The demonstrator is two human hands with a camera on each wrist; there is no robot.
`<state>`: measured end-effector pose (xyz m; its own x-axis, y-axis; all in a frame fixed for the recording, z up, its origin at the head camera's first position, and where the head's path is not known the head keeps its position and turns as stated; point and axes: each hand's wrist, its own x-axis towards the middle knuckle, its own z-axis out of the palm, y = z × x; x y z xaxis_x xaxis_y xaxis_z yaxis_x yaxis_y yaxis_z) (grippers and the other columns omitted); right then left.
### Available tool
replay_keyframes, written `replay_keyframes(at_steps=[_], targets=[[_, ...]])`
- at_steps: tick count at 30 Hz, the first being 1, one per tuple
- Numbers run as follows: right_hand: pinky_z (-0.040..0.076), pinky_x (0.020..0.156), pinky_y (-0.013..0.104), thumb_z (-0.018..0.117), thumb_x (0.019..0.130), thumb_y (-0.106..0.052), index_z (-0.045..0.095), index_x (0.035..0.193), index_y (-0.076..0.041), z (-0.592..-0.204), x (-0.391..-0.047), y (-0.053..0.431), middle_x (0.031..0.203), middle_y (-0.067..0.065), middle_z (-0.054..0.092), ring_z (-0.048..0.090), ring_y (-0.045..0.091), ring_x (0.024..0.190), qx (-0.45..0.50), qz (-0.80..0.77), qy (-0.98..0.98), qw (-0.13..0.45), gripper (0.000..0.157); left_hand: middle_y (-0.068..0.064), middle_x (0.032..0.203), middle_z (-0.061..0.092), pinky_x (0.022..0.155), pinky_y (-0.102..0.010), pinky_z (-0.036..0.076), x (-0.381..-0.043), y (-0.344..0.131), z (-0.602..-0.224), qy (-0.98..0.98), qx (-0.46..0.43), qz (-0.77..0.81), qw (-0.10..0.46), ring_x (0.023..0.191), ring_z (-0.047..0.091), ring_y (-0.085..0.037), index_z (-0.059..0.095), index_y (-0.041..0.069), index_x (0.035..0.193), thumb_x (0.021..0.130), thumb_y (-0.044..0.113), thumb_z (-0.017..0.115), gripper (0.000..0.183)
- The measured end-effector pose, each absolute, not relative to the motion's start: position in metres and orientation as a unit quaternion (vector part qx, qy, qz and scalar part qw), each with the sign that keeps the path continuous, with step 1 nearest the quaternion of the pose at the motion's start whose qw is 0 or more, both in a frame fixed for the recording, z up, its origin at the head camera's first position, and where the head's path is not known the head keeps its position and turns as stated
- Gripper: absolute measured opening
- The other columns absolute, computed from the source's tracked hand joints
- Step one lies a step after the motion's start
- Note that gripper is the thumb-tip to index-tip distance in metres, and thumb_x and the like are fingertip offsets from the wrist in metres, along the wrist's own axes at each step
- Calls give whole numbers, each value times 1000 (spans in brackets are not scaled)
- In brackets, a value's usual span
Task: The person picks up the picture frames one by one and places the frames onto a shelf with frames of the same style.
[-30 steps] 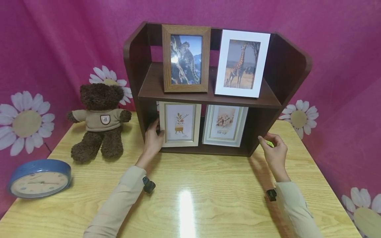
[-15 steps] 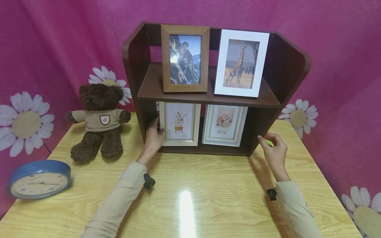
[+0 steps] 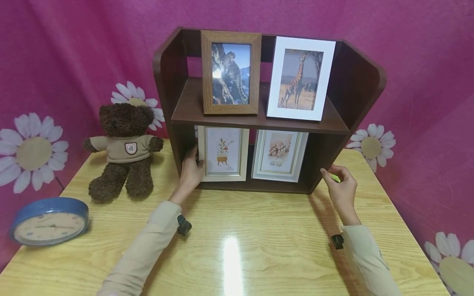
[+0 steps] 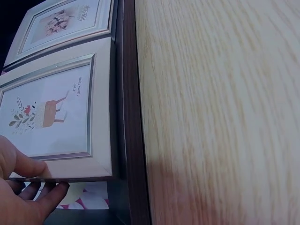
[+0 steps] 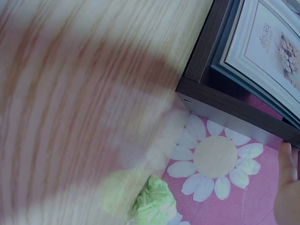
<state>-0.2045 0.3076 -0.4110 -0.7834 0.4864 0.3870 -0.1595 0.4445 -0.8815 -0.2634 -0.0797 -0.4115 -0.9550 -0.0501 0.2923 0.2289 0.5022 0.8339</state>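
Note:
My left hand (image 3: 190, 172) holds the left edge of a cream picture frame (image 3: 242, 156) with a plant-pot drawing. In the left wrist view the thumb lies on its front, with fingers behind. The frame stands on the lower level of a dark brown bookshelf (image 3: 259, 123). Beside it a white picture frame (image 3: 301, 158) with a pink flower print leans back. My right hand (image 3: 341, 191) is at the shelf's right outer side, thumb and fingertips at the panel. In the right wrist view only part of that hand (image 5: 288, 187) shows, by the panel's edge.
A wooden frame (image 3: 208, 78) and a white giraffe frame (image 3: 329, 82) stand on the upper shelf. A brown teddy bear (image 3: 127, 150) and a blue clock (image 3: 49, 222) are on the left of the table (image 3: 277, 246). A crumpled green thing (image 5: 155, 201) lies behind the right hand.

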Motion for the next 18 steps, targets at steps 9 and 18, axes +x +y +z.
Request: replay_keyframes(at_steps=[9, 18], targets=[[44, 68, 5, 73, 83, -9, 63, 100, 5, -410, -203, 311, 75, -27, 56, 56, -10, 76, -106, 520, -789, 311, 24, -32, 126, 48, 95, -49, 47, -261, -78, -412, -852, -65, -495, 155, 112, 52, -42, 38, -9, 139, 87, -12, 51, 53], [45, 67, 5, 74, 82, -11, 64, 92, -4, -410, -203, 309, 76, -23, 57, 57, -7, 78, -109, 520, -788, 311, 15, -31, 128, 48, 94, -49, 48, -252, -80, -413, -864, -64, -477, 149, 111, 54, -42, 37, -7, 140, 85, -12, 47, 56]])
